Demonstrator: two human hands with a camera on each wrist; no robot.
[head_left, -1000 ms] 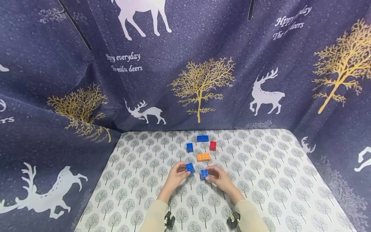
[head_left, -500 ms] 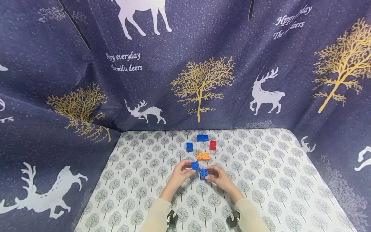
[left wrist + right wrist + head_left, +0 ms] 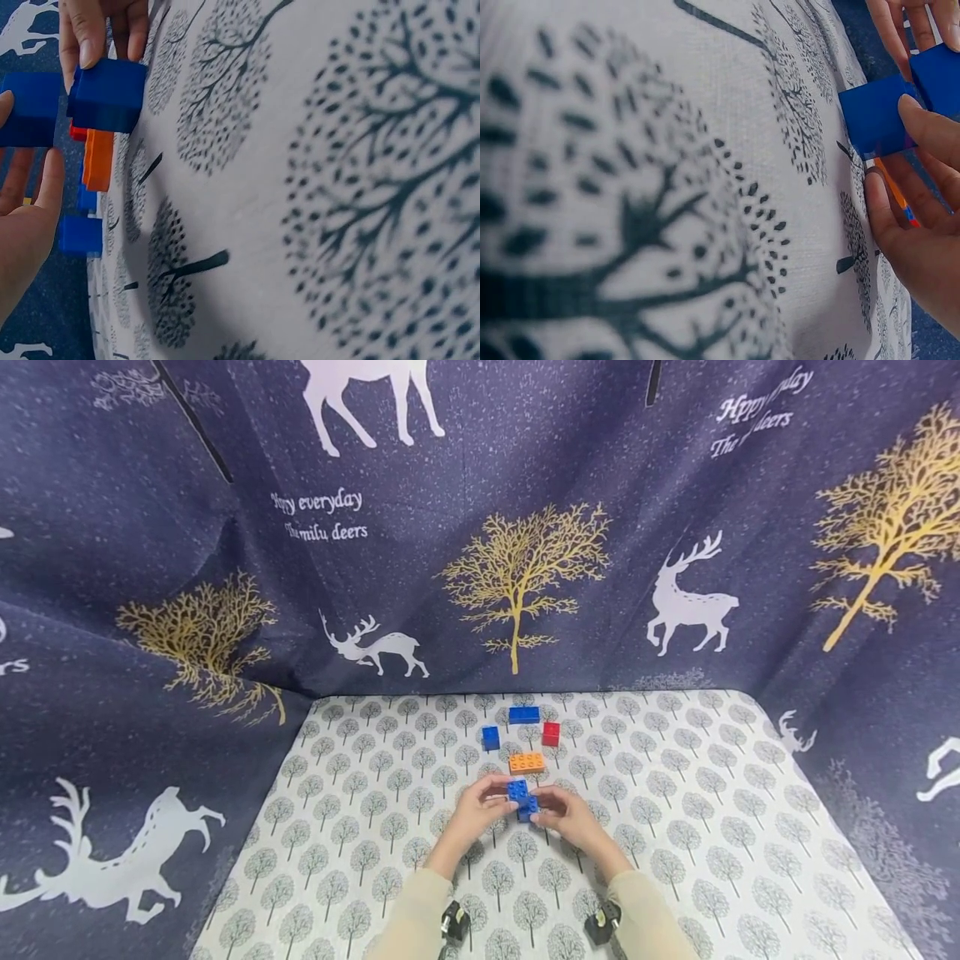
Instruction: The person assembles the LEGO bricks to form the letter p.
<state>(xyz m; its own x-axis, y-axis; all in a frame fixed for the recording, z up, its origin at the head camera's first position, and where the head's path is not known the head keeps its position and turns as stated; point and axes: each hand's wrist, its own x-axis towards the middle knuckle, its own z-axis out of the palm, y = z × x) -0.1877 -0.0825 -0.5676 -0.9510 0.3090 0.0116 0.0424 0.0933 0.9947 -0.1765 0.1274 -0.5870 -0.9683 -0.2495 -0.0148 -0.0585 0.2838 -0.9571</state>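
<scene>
My left hand (image 3: 477, 806) pinches a square blue building brick (image 3: 517, 789) with studs on top between thumb and fingers. A second square blue brick (image 3: 528, 810) is gripped by my right hand (image 3: 573, 820), nearer the person. In the head view the two bricks overlap at a corner. From the left wrist view, the left hand's brick (image 3: 28, 109) is farther off the cloth than the right hand's brick (image 3: 109, 96). The right wrist view has the right hand's brick (image 3: 876, 116) close beside the other brick (image 3: 939, 79); whether they touch I cannot tell.
Just beyond the hands lies an orange brick (image 3: 527, 763). Farther back are a small blue brick (image 3: 491, 737), a red brick (image 3: 551, 734) and a longer blue brick (image 3: 523, 715). A tree-patterned cloth (image 3: 360, 860) covers the table, with a dark curtain (image 3: 480, 610) behind.
The left hand has carried its blue brick rightward and slightly away, from apart to overlapping the other brick in the head view. My right hand has hardly moved.
</scene>
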